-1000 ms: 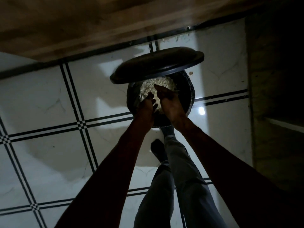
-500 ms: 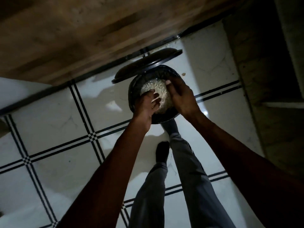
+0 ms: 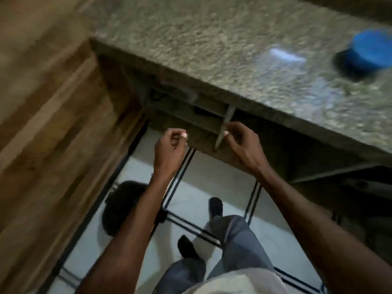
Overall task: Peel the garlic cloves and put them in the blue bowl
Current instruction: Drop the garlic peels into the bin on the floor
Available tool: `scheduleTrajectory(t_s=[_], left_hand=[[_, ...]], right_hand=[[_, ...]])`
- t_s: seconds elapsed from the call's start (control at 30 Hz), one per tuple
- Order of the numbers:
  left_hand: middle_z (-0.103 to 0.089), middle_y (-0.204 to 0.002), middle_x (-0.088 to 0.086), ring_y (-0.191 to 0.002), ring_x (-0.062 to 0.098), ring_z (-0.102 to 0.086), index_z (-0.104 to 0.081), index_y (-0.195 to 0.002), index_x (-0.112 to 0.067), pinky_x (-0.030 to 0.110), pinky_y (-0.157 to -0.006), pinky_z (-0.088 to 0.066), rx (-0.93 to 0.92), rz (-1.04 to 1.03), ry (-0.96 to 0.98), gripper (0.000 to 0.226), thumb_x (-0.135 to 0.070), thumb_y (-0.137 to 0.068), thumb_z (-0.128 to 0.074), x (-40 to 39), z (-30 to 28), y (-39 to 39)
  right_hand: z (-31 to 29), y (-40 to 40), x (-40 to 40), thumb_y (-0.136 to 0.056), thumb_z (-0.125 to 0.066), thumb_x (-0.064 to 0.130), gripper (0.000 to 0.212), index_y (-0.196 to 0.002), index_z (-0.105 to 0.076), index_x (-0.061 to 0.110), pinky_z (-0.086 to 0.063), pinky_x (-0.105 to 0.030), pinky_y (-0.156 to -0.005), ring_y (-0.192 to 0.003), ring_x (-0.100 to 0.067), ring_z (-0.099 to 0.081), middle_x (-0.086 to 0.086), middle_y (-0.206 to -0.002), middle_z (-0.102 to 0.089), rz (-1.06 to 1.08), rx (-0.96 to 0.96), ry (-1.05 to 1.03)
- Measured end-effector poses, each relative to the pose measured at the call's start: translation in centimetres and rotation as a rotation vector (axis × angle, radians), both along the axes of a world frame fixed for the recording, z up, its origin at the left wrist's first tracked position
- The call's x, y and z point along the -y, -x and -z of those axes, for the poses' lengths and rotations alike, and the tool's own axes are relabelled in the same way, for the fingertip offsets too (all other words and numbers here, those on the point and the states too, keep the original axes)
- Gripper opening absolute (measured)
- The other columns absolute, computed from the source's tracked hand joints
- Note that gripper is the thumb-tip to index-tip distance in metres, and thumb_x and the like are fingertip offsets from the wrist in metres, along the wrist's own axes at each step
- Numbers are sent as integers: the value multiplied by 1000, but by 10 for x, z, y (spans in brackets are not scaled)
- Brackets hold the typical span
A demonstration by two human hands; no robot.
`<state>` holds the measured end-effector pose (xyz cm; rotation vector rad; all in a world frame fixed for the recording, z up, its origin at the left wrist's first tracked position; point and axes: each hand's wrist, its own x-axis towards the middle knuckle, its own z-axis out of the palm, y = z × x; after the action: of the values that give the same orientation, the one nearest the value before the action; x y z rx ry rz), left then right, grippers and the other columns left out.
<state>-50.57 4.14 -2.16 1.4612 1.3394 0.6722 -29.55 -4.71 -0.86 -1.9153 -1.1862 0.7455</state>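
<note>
Here: two hands curled, one blue bowl.

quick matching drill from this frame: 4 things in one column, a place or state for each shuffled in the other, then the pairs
Things:
1. blue bowl
2. left hand
3. dark bin
4. wooden door

Places or states:
A. on the tiled floor, lower left, partly behind the left forearm
B. on the speckled granite counter, far right
C. raised in front of the counter edge, fingers curled
D. fills the left side of the view

Pairs: 1-B, 2-C, 3-A, 4-D

The frame is motion-blurred, so whether either hand holds a clove cannot be told.
</note>
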Motion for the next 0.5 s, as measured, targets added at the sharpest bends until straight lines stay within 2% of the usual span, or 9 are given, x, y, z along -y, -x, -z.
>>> scheduleTrajectory(t_s=[0.07,0.2,0.3,0.37,0.43,0.5], left_hand=[[-76,-96,2,-82,9,-73,-71,-109,-15,30,-80,-59,25,129,-56,9,-17,-102,-65,-8,-24,-67],[-75,-94,0,-79,5,-73,-70,-105,-18,23,-76,-57,21,380,-114,7,-15,-102,-65,-12,-50,-205],[-74,-88,0,-82,18,-74,-70,-100,-24,35,-78,-60,-17,497,-154,8,-16,-101,-66,-12,-44,-299],[-74,-89,1,-83,19,-73,-71,-102,-22,37,-77,-60,-73,555,-160,5,-20,-100,-67,-7,-34,-356],[-74,-97,2,-87,18,-71,-72,-107,-17,35,-79,-59,-136,598,-168,10,-22,-99,-68,-7,-23,-403],[-72,-105,6,-94,21,-70,-72,-112,-13,35,-83,-57,-197,624,-195,17,-19,-96,-71,-10,-10,-443]], right_hand=[[-28,-56,16,-105,-63,26,31,-132,-67,13,-45,-2,-83,-105,-3,-66,3,-118,-70,113,7,-51],[-55,-160,45,-105,-63,32,30,-130,-68,18,-52,-10,-74,-99,-5,-70,3,-113,-72,296,-38,-45],[-49,-230,64,-104,-64,33,28,-127,-70,18,-52,-12,-59,-94,-7,-71,2,-109,-72,401,-31,-41],[-43,-278,82,-105,-64,31,26,-126,-69,17,-50,-10,-53,-88,1,-67,2,-108,-70,443,-41,-4],[-29,-323,98,-104,-65,27,24,-124,-70,16,-50,-10,-54,-78,6,-65,1,-105,-71,490,-51,64],[-17,-370,111,-101,-67,23,21,-120,-73,15,-54,-12,-61,-75,1,-69,0,-103,-75,515,-24,126]])
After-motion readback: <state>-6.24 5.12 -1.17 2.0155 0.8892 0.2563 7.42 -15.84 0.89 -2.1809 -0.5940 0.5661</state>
